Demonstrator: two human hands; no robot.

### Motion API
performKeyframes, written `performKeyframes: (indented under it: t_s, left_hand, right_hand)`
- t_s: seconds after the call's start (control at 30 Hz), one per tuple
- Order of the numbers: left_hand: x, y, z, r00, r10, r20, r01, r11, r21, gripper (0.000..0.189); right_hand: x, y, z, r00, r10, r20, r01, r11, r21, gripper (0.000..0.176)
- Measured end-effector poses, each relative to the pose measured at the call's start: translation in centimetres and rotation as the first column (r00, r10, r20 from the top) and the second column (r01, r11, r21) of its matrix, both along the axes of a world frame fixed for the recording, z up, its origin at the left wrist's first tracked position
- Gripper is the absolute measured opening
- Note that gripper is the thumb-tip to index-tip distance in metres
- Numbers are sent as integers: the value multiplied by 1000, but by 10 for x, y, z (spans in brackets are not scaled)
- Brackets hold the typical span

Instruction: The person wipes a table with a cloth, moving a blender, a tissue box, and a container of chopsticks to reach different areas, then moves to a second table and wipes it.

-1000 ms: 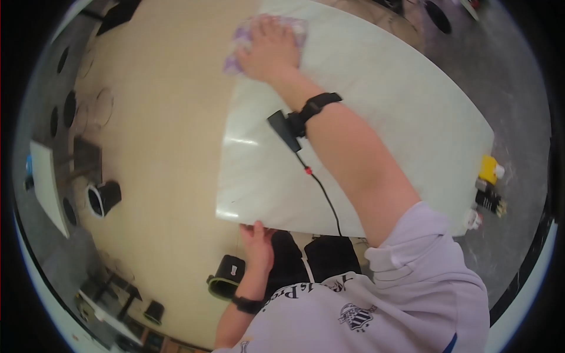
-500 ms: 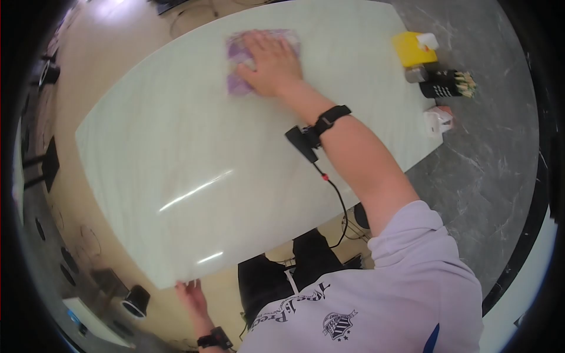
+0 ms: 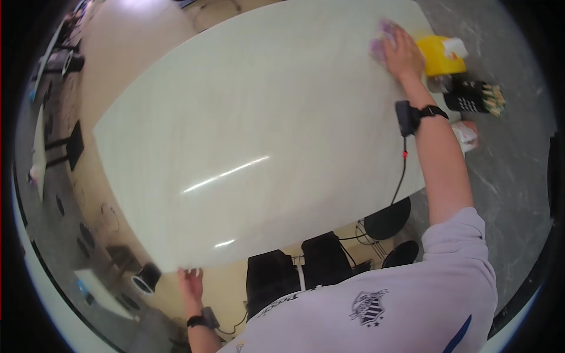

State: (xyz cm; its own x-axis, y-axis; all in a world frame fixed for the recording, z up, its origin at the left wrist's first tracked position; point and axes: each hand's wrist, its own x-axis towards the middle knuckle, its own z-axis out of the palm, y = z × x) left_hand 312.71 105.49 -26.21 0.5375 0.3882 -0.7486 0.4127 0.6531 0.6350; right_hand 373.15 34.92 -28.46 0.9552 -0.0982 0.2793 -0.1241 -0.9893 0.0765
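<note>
Right hand: the right hand (image 3: 403,53) is stretched to the far right corner of the table (image 3: 265,117) and laid on a purple cloth (image 3: 378,46).
Grip, right: the cloth is not clenched; it is pinned under a flattened palm with the fingers extended, probably so that pressure is spread over the fabric (whether a fold is pinched underneath cannot be told).
Cloth: it is spread on the pale tabletop, mostly covered by the hand. Only its left and far edges are seen, just beside a yellow container (image 3: 432,59).
Left hand: the left hand (image 3: 191,281) is set against the near edge of the table, well apart from the cloth.
Grip, left: nothing is held. The fingers are loosely extended and touch the rim, a placement judged to brace the body while the other arm is reached across.
Wrist gear: a black band with a small device (image 3: 406,117) is worn on the right wrist, and a thin cable (image 3: 402,173) is trailed back along the forearm. A second band (image 3: 200,321) is worn on the left wrist.
Corner items: the yellow container, a black holder (image 3: 471,97) filled with pale sticks and a small white object (image 3: 468,134) are grouped at the right end, which leaves the broad glossy surface bare.
Below the table: dark seats (image 3: 385,219) are tucked under the near edge.
</note>
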Motion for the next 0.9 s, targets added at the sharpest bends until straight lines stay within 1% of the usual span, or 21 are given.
performKeyframes:
  t_s: [0.07, 0.1, 0.17, 0.2, 0.27, 0.3, 0.37, 0.4, 0.47, 0.5, 0.53, 0.57, 0.63, 0.67, 0.7, 0.73, 0.77, 0.8, 0.83, 0.87, 0.9]
  left_hand:
    - [-1, -2, -5, 1000, 17, 24, -17, 1000, -4, 33]
    - [0, -8, -3, 998, 56, 19, -56, 998, 3, 33]
    - [11, -18, -2, 997, 68, -22, -67, 997, 32, 36]
    - [15, -20, -3, 996, 87, -21, -86, 996, 29, 36]
    - [15, -22, -1, 999, 42, 7, -42, 999, 19, 40]
    - [8, -21, -8, 997, 70, 6, -71, 997, 15, 40]
    - [-4, -16, -22, 992, 18, 127, -7, 996, -87, 40]
    - [-3, -17, -23, 991, 7, 134, 4, 997, -82, 41]
    - [1, -20, -28, 989, -6, 150, 22, 994, -103, 44]
    - [1, -22, -32, 988, -8, 155, 29, 991, -130, 46]
    - [6, -28, -29, 991, 23, 134, -4, 991, -136, 47]
    - [12, -32, -26, 992, 54, 111, -38, 990, -139, 49]
    - [20, -38, -23, 995, 49, 91, -36, 989, -146, 49]
    - [23, -38, -18, 994, 75, 82, -63, 988, -138, 49]
    - [29, -38, -10, 995, 60, 73, -50, 991, -125, 49]
    - [30, -38, -5, 997, 44, 63, -37, 993, -116, 49]
    - [28, -38, -8, 996, 63, 58, -56, 992, -114, 49]
    - [27, -39, -12, 995, 42, 95, -31, 992, -122, 49]
    - [26, -39, -16, 991, 18, 132, -1, 992, -126, 50]
    - [27, -37, -13, 991, 25, 129, -9, 993, -122, 50]
    - [30, -36, -9, 996, 13, 85, -2, 992, -127, 50]
  right_hand:
    - [-6, 12, -5, 998, -62, -8, 62, 998, 6, 70]
    - [-11, 22, -12, 996, -92, -5, 92, 996, 9, 71]
    - [-31, 54, -15, 991, -133, 4, 133, 991, 28, 73]
    - [-42, 77, -12, 994, -114, 6, 113, 993, 26, 73]
    - [-67, 130, -6, 986, -144, -80, 150, 986, 71, 75]
    - [-78, 160, -5, 990, -117, -81, 122, 990, 67, 75]
    - [-99, 236, -7, 996, -61, -60, 65, 996, 66, 74]
    - [-109, 281, -6, 998, -27, -56, 31, 997, 68, 74]
    - [-134, 377, -2, 989, 117, -92, -115, 993, 27, 74]
    - [-149, 428, 3, 976, 191, -109, -187, 981, 46, 74]
    - [-164, 479, 9, 957, 264, -123, -258, 964, 68, 75]
    - [-178, 530, 13, 927, 352, -126, -341, 934, 104, 76]
    - [-210, 617, 13, 847, 518, -118, -498, 852, 161, 77]
    - [-229, 655, 12, 799, 593, -99, -573, 801, 177, 77]
    - [-252, 688, 16, 739, 670, -74, -640, 732, 236, 75]
    - [-277, 712, 23, 673, 738, -47, -698, 655, 290, 73]
    - [-300, 727, 28, 660, 750, -50, -708, 642, 294, 73]
    - [-321, 736, 34, 576, 811, -103, -748, 574, 333, 72]
    - [-340, 740, 40, 488, 860, -151, -777, 507, 375, 71]
    - [-358, 739, 43, 481, 864, -148, -780, 498, 379, 71]
    - [-378, 734, 42, 424, 893, -155, -798, 449, 402, 71]
